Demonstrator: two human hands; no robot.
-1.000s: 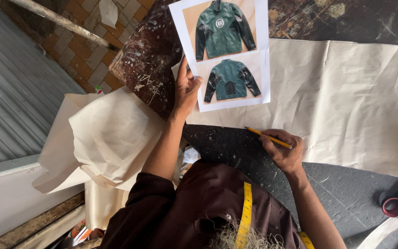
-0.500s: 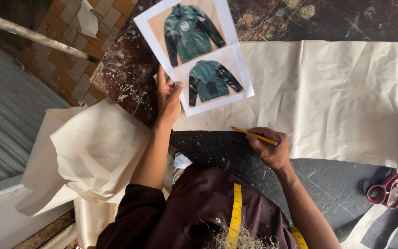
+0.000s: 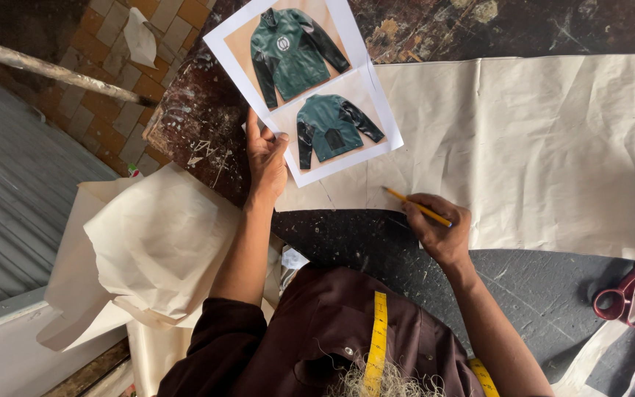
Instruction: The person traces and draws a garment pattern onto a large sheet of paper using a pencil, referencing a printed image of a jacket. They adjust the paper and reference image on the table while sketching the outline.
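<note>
Left hand (image 3: 266,158) fingers pinch one printed sheet (image 3: 304,84) showing two green jackets, at its lower-left edge on the counter (image 3: 376,250) | right hand (image 3: 441,234) fingers closed around one yellow pencil (image 3: 417,208), tip on the one cream paper sheet (image 3: 523,147) | one pair of red scissors (image 3: 626,298) far right | no containers in view

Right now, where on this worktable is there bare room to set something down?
Bare dark tabletop runs above the cream paper sheet, right of the jacket printout. Another patch lies between the right hand with its pencil and the red scissors. Around the left hand and printout it is crowded.
</note>
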